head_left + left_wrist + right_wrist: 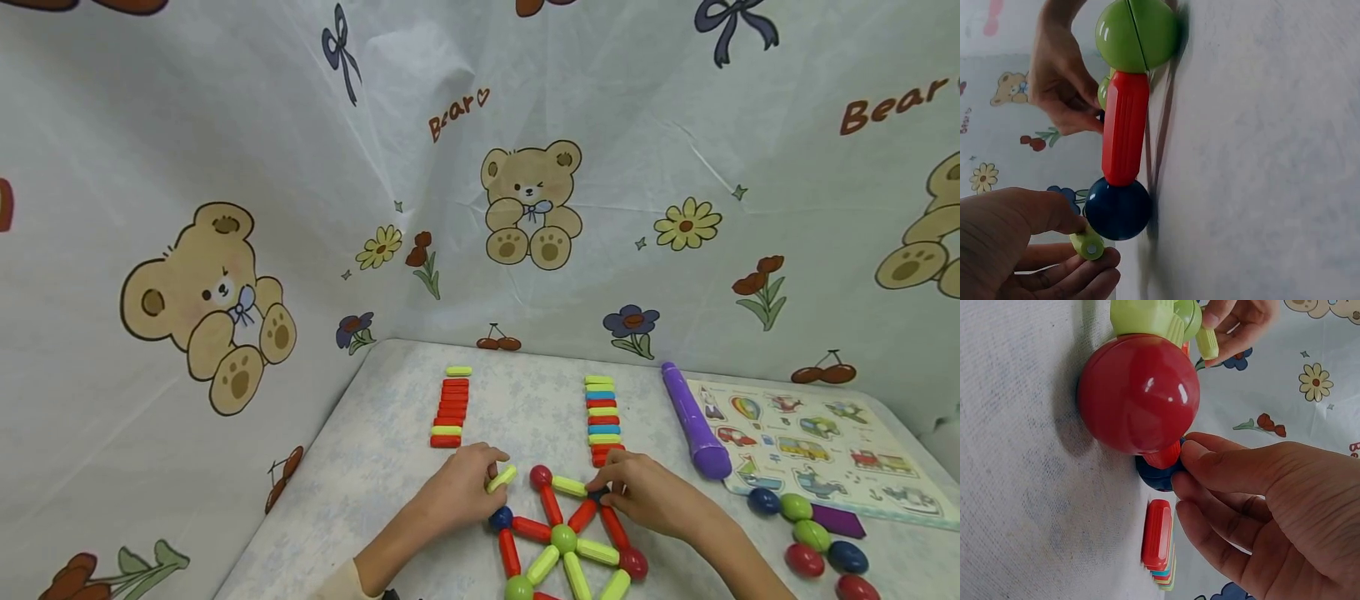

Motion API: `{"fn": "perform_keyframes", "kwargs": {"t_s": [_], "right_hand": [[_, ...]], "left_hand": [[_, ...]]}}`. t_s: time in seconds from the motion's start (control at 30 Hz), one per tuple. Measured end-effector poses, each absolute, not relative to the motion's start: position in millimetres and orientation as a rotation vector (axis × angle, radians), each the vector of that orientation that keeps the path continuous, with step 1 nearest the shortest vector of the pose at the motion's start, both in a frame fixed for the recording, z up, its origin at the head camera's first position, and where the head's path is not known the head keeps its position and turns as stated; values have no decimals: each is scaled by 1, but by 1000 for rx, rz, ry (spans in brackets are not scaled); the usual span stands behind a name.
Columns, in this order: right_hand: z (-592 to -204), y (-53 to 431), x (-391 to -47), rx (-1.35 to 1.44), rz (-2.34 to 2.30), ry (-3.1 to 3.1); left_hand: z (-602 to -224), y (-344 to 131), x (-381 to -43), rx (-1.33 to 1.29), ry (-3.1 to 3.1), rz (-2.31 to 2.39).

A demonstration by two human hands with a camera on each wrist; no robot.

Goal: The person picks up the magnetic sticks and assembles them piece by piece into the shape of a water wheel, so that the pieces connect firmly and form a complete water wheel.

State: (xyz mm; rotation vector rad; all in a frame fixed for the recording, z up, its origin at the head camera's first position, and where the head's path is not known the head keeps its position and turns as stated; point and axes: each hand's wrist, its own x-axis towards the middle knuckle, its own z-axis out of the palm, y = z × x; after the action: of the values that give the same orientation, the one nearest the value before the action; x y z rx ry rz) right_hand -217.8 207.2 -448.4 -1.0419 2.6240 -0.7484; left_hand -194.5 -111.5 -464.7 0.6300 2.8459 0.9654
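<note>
Green ball, cut by the bottom edge of the head view, forms the near corner of a framework of red and yellow-green rods joined by balls on the pale tabletop. Beyond it, the left hand is partly closed, pinching a loose yellow-green rod between thumb and fingers. That rod sits at the fingertips, just beyond the left blue ball and to the left of the far red ball; whether it touches the blue one I cannot tell. The right hand, also partly closed, grips the dark blue ball at the far right corner between thumb and fingers. Two rows of spare rods, a left row and a right row, lie beyond the hands; a purple baton rests beside a picture board at right, with loose balls nearer.
</note>
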Motion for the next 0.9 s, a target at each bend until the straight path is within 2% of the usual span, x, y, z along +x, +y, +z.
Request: {"fn": "perform_keyframes", "kwargs": {"t_s": [0.33,0.9], "right_hand": [[-447,207,-217,-1034,-750,2631],[-448,206,-217,-1057,-732,2646]], "left_hand": [[-472,-92,-189,647,2812,987],[-478,-87,-191,663,2824,951]]}}
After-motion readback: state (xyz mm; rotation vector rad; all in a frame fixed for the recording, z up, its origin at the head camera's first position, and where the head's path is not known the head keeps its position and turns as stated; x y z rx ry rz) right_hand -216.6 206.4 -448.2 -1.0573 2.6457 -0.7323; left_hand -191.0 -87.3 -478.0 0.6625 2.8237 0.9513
